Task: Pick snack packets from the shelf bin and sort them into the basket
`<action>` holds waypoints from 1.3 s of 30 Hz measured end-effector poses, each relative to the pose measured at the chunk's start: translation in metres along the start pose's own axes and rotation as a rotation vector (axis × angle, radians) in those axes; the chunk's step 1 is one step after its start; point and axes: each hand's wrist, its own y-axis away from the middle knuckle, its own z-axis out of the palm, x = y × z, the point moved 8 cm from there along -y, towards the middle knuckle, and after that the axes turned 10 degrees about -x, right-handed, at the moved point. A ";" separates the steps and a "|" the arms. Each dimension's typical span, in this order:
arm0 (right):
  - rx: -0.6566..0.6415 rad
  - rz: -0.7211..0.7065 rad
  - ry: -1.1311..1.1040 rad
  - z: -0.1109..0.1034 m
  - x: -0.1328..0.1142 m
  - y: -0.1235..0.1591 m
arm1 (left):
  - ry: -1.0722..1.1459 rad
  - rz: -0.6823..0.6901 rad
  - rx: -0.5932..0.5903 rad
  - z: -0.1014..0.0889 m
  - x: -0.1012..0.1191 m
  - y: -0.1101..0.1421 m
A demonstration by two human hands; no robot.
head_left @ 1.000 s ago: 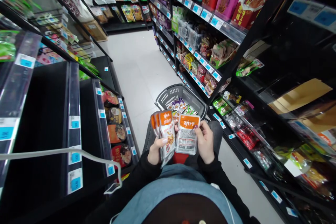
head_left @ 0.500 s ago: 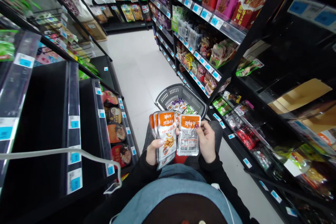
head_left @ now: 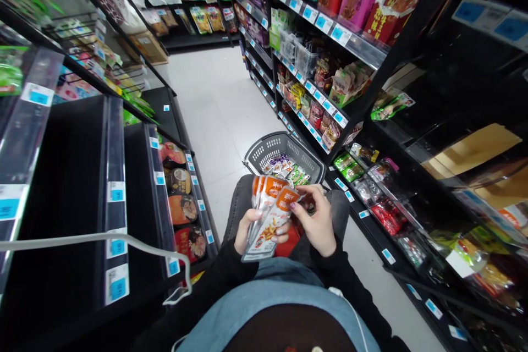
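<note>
My left hand is closed round a stack of orange-and-white snack packets, held low in front of my lap. My right hand rests against the stack's top right edge, its fingers curled and pinching the front packet's orange top. A grey plastic shopping basket stands on the floor just beyond my knees, with several small colourful packets inside it.
I am low in a narrow shop aisle. Black shelves with blue price tags rise on both sides: bowls of instant noodles at lower left, bagged snacks at lower right. The pale tiled floor runs ahead. A white cable crosses at left.
The single packet in my right hand has been brought left onto the stack in my left hand. The stack has tilted and dropped a little.
</note>
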 end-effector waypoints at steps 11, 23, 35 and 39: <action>0.141 0.230 -0.297 -0.042 0.066 0.007 | -0.078 0.045 0.161 -0.028 0.013 0.008; 0.097 0.711 -0.124 -0.016 0.235 0.013 | -0.105 0.195 0.177 -0.039 0.054 0.033; -0.094 0.272 -0.120 -0.028 0.122 -0.006 | -0.070 0.015 -0.012 -0.037 0.021 0.028; -0.156 0.084 -0.111 -0.003 0.039 -0.018 | -0.122 -0.093 -0.075 -0.016 0.008 0.018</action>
